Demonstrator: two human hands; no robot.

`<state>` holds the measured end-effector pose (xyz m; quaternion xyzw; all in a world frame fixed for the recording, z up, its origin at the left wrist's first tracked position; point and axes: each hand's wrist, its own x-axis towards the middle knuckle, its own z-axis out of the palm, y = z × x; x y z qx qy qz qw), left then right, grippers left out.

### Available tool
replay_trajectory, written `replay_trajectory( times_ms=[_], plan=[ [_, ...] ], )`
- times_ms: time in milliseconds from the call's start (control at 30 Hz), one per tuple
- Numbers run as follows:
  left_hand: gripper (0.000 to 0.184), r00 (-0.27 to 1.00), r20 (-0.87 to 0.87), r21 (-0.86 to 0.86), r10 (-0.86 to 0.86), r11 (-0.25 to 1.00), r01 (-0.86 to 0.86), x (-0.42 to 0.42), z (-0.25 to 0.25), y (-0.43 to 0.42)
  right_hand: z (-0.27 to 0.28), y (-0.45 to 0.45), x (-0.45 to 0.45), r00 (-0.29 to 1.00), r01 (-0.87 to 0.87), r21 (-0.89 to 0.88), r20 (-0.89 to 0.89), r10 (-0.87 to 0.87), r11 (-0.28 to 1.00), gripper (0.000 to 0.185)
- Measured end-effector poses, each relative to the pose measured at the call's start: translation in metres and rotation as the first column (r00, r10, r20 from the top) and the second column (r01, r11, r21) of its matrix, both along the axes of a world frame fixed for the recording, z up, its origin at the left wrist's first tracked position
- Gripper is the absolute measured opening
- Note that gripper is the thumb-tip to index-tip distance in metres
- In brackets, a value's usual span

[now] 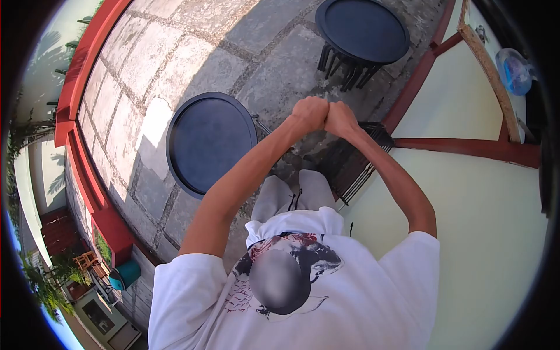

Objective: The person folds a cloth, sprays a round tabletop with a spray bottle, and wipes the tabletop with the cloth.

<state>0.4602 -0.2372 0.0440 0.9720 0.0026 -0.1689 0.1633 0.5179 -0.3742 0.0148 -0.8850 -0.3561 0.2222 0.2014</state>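
Black slats (357, 182) (partly hidden).

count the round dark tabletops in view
2. The near tabletop is left of the left hand; the far tabletop is up and right of the right hand, above black legs. Any others stacked underneath would be hidden.

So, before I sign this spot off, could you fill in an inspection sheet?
Surface: floor of stone slabs, part sunlit, part shaded.
Job's things: near tabletop, round and dark, nothing seen on it; far tabletop, likewise, above many black legs.
Clutter: black slats near the wall; clear jug at far right.
Hands: left hand and right hand closed, together; nothing seen in them.
Cables: nothing seen.
Surroundings: pale wall at right, plants at left.
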Motion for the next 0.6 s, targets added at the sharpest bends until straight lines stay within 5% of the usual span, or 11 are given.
replay_trajectory(
  times_ms=[100,300,400,600],
  plan=[
    [0.024,0.996,-0.089,-0.147,0.033,0.988,-0.046,0.011,-0.02,0.004,-0.001,-0.004,0.011,0.977,-0.126,-0.057,0.168,0.134,0.99,0.022],
    [0.024,0.996,-0.005,-0.498,0.086,0.864,-0.077,0.01,-0.027,0.007,-0.005,-0.011,0.034,0.827,-0.383,-0.074,0.418,0.377,0.921,0.011],
    [0.018,0.899,-0.413,-0.641,0.149,0.653,-0.403,0.015,-0.002,0.01,-0.004,-0.009,0.052,0.74,-0.528,0.076,0.531,0.414,0.846,0.01],
    [0.041,0.83,-0.553,-0.773,0.067,0.329,-0.542,0.007,0.024,0.016,0.004,0.002,0.076,0.546,-0.716,0.159,0.735,0.402,0.68,0.016]
  ],
)
